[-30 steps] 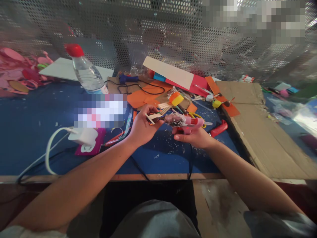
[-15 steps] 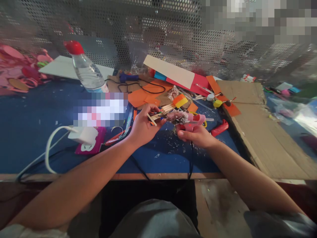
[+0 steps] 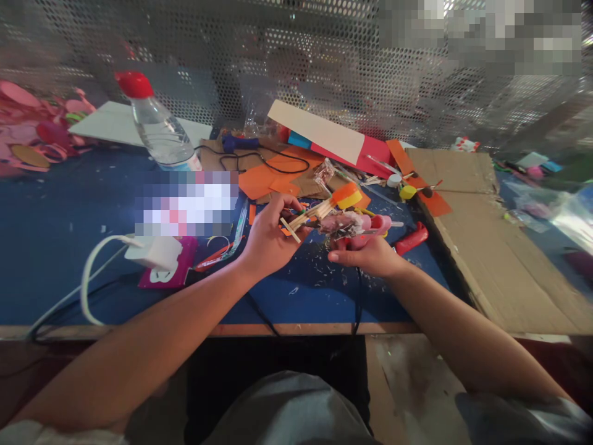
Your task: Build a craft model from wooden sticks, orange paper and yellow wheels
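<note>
My left hand (image 3: 273,235) is closed around a small model made of thin wooden sticks (image 3: 317,213), with an orange and yellow piece (image 3: 346,194) at its far end. A short crosswise stick pokes out past the fingers. In my right hand (image 3: 365,254) is a pink hot glue gun (image 3: 378,226), its nozzle end wrapped in crumpled, dirty material. That nozzle points left at the stick model, close to my left fingertips; whether it touches is hidden. A clear glue stick (image 3: 396,224) juts from the gun's back, and its dark cord hangs over the table's front edge.
A water bottle with a red cap (image 3: 162,127) stands at the left behind a purple power strip (image 3: 169,262) with a white plug. Orange sheets (image 3: 264,176) and a blue tool (image 3: 238,143) lie behind my hands. Right are a red-handled tool (image 3: 412,238) and flat cardboard (image 3: 500,253).
The stick model has shifted slightly right and turned a little in my left hand. The glue gun has rolled slightly in my right hand, its nozzle still by the model.
</note>
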Demonstrator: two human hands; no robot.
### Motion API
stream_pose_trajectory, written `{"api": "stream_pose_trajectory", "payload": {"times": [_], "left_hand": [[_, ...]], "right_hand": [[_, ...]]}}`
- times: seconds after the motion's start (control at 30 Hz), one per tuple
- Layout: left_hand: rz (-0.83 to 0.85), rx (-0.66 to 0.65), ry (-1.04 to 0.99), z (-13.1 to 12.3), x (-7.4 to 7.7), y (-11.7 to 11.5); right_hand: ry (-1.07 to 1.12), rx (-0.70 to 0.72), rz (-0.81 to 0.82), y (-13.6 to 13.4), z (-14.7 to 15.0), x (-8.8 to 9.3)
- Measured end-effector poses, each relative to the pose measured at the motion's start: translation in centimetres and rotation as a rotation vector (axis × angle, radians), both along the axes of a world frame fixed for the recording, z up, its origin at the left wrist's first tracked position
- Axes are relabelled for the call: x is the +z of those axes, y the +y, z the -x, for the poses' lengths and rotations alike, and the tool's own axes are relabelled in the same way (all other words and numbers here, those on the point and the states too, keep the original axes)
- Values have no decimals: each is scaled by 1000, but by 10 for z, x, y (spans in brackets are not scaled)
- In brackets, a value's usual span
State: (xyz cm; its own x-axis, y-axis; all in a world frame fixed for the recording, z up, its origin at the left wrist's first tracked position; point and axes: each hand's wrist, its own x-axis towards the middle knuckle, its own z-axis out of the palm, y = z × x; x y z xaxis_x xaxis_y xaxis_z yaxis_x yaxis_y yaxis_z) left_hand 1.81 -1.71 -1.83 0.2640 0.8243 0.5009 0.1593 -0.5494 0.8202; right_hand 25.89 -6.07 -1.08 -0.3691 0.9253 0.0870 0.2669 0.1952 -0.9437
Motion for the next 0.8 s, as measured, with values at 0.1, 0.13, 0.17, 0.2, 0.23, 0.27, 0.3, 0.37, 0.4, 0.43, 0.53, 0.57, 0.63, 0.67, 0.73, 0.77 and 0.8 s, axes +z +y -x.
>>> {"api": "stream_pose_trajectory", "payload": {"times": [0.1, 0.13, 0.17, 0.2, 0.23, 0.27, 0.3, 0.37, 0.4, 0.43, 0.53, 0.57, 0.63, 0.67, 0.73, 0.77, 0.8], "left_hand": [[-11, 9, 0, 0, 1, -1], [-15, 15, 4, 0, 1, -1], [-19, 21, 8, 1, 1, -1], [-23, 24, 12, 1, 2, -2], [-30, 26, 15, 1, 2, -2], [-37, 26, 14, 1, 2, -2], [-44, 24, 10, 1, 2, -2], [-48, 14, -3, 1, 1, -2], [-43, 8, -9, 1, 1, -2], [-34, 0, -15, 1, 1, -2], [-22, -20, -28, 1, -1, -1], [-21, -24, -29, 1, -1, -1], [-17, -26, -24, 1, -1, -1], [-14, -24, -20, 1, 0, -1], [-13, -23, -18, 0, 0, -2], [-16, -26, -22, 0, 1, -2], [-19, -29, -28, 0, 1, -2]], "right_hand": [[-36, -23, 30, 1, -2, -3], [-41, -30, 45, 1, -2, -4], [-45, -37, 57, 1, -3, -5], [-51, -41, 63, 1, -4, -5], [-58, -47, 64, 1, -4, -6], [-68, -55, 64, 1, -4, -6], [-77, -61, 66, 1, -4, -6], [-86, -60, 73, 1, -4, -6], [-87, -49, 73, 1, -4, -6], [-84, -34, 69, 1, -4, -6], [-64, -5, 20, 1, -4, -4], [-60, -3, 3, 1, -3, -2], [-57, 5, -16, 0, -2, 2], [-50, 9, -20, 0, -1, 4], [-22, 11, -34, 0, 2, 8], [-9, 9, -47, 0, 4, 10], [1, 2, -58, 0, 5, 11]]}}
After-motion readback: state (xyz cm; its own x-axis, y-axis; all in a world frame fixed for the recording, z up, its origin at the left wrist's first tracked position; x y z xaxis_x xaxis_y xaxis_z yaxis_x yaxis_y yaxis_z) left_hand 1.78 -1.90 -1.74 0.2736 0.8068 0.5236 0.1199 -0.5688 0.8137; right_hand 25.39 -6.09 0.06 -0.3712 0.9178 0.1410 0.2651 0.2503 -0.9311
